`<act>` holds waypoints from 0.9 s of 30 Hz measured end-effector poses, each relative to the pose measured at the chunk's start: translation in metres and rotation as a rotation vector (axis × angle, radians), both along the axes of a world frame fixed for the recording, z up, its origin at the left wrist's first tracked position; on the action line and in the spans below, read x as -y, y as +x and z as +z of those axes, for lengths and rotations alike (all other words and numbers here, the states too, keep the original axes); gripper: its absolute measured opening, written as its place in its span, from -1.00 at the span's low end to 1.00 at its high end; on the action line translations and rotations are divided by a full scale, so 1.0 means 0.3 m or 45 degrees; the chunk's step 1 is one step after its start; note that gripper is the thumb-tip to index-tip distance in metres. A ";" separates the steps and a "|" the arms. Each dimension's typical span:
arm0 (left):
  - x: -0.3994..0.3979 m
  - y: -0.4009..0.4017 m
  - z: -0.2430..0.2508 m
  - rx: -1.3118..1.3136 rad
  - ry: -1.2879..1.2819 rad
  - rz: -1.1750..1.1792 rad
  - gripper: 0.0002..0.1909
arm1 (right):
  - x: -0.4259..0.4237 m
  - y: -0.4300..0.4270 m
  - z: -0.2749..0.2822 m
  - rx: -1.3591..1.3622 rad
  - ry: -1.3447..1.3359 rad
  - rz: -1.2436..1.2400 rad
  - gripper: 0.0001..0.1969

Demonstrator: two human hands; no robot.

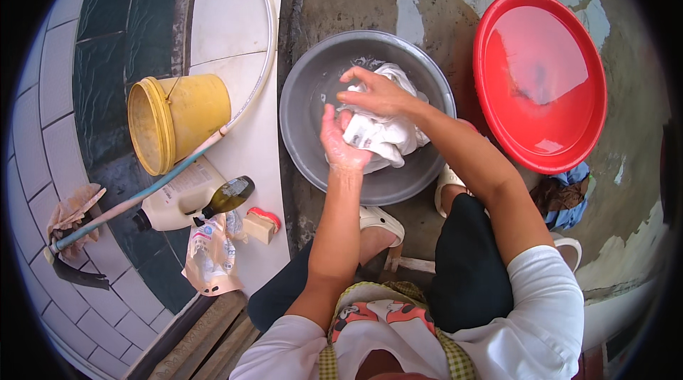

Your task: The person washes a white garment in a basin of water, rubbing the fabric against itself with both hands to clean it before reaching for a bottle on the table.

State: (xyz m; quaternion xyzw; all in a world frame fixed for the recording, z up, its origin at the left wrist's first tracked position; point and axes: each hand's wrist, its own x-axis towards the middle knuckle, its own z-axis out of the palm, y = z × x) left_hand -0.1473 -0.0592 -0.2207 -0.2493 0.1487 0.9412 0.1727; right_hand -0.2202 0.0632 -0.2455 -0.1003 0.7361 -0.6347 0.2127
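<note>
A grey basin point(301, 129) stands on the wet floor before me, with wet white cloth point(392, 137) heaped in it. My left hand point(344, 142) is palm up over the basin, and a fold of the cloth with a printed patch lies across its palm. Its fingers are partly curled; whether they grip the fold is unclear. Just above it, my right hand point(376, 93) is spread with thumb and forefinger apart, over the cloth. No cloth shows between its fingers. Part of the cloth is hidden beneath my right hand and forearm.
Right of the basin is a red basin point(597, 113) of water, with blue and brown cloth point(560, 196) below it. On the left lie a yellow bucket point(197, 108), a hose point(181, 166), a beige jug point(184, 193), a dark bottle point(230, 196), a pouch point(211, 257) and a brush point(261, 224).
</note>
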 end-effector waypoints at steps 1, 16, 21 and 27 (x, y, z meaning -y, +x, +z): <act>-0.008 -0.004 0.027 0.072 -0.064 0.054 -0.61 | -0.027 0.005 -0.048 0.171 -0.106 0.129 -0.69; -0.014 0.000 -0.066 -0.093 -0.011 0.027 -0.66 | 0.086 0.072 0.030 -0.321 0.007 -0.082 -0.64; -0.101 -0.026 0.013 0.366 -0.387 -0.028 -0.52 | 0.030 0.036 0.005 -0.284 0.579 -0.302 -0.66; -0.023 0.016 -0.108 0.083 -0.278 -0.069 -0.59 | 0.083 0.141 -0.031 -0.723 0.303 -0.255 -0.72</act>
